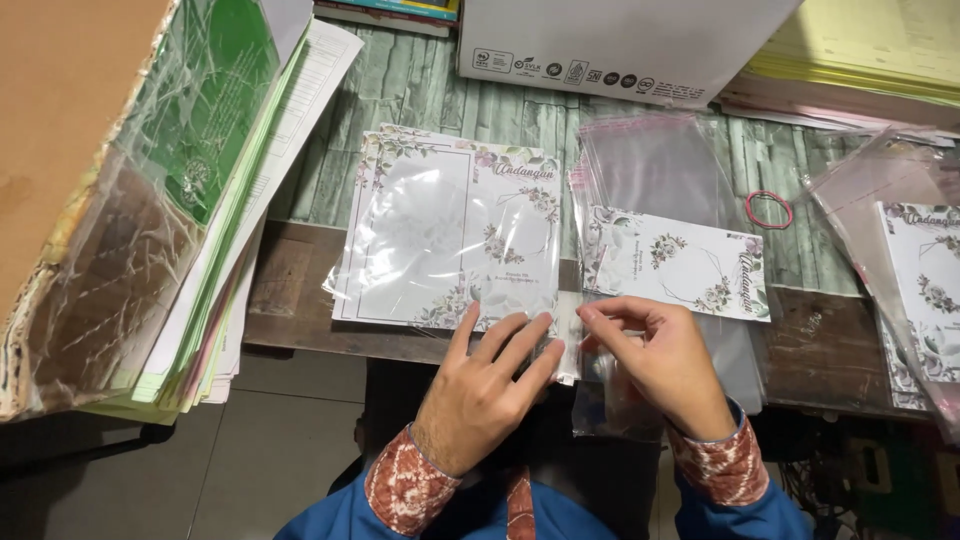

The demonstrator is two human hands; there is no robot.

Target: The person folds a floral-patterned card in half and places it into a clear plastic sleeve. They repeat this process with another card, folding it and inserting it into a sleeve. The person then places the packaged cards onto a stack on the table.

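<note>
My left hand (487,385) lies flat on the sleeved card (450,235), fingers spread; my right grip (655,360) pinches its clear flap (570,345), just rightward.

The box (620,45) gets cut off at the top edge, and the card stack (925,290) runs off the right. Right hand (665,365) covers part of the clear sleeves (660,170), so can't tell what its fingertips pinch.

Sleeved invitation card (450,235) at frame centre on the surface (820,345), plastic sleeves (650,160) right of it, rubber band (768,209) farther right, paper stack (240,190) at left.
</note>
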